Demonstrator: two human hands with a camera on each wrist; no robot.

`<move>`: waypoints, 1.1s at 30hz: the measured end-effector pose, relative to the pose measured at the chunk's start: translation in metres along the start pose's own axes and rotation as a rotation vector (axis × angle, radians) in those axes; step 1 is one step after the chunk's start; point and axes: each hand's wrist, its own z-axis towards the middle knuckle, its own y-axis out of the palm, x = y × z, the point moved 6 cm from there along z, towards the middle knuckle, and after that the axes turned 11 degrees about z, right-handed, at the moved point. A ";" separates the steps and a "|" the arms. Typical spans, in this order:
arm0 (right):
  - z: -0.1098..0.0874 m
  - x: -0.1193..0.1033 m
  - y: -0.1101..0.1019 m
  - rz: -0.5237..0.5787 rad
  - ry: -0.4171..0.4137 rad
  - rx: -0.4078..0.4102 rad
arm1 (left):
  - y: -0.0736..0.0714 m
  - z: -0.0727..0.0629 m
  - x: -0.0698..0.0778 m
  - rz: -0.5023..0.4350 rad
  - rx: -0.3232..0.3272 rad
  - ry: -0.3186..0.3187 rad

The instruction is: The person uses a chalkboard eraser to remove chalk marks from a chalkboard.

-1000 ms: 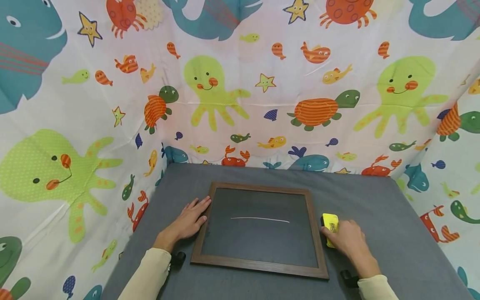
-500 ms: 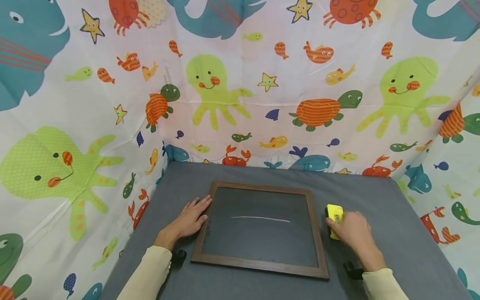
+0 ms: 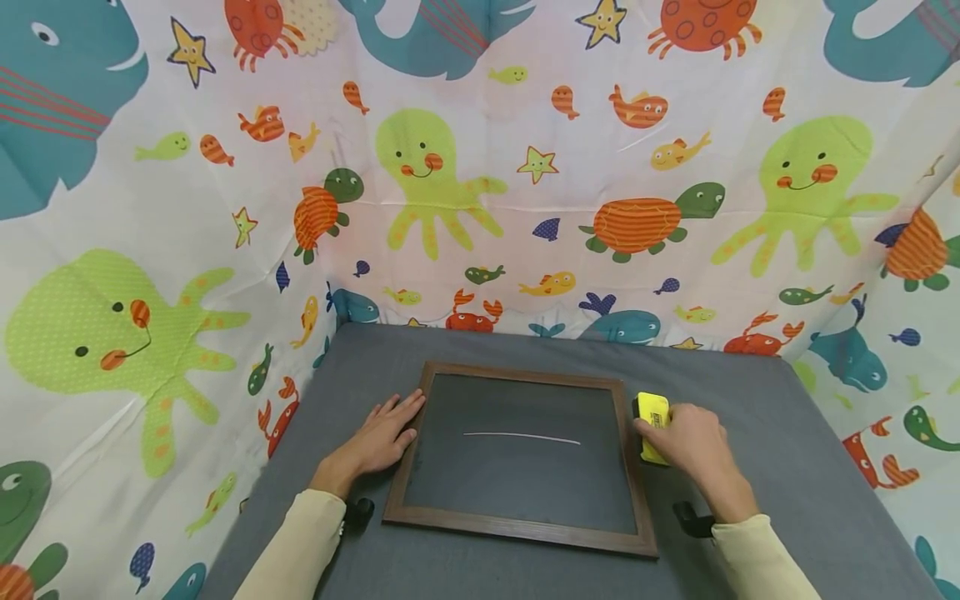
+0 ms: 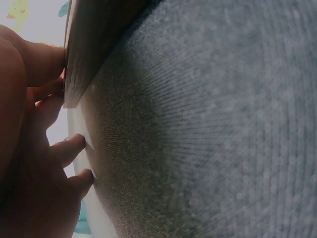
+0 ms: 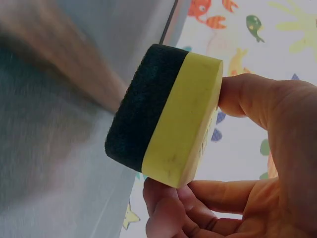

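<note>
A chalkboard in a brown wooden frame lies on the grey cloth, with one thin white line drawn across it. My left hand rests at the frame's left side; in the left wrist view the thumb and a finger touch the frame's edge, and other fingertips reach the cloth. Just off the frame's right side, my right hand grips a yellow and black eraser. The right wrist view shows the eraser raised above the cloth between thumb and fingers, its dark felt side facing the surface.
Grey cloth covers the table around the board. A white curtain printed with sea animals stands behind and on both sides. Black wrist straps or camera mounts show at both wrists.
My right hand has carried the eraser farther from me, first slightly right, then back left toward the frame's edge. The left hand, the board and the white line stay as they were.
</note>
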 end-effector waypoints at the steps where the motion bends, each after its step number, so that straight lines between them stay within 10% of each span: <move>1: 0.000 -0.003 0.003 0.001 -0.002 -0.004 | 0.000 0.000 0.000 -0.002 0.000 0.000; 33: 0.014 -0.056 0.085 -0.108 -0.081 -0.040 | 0.002 0.000 -0.003 0.003 0.014 0.002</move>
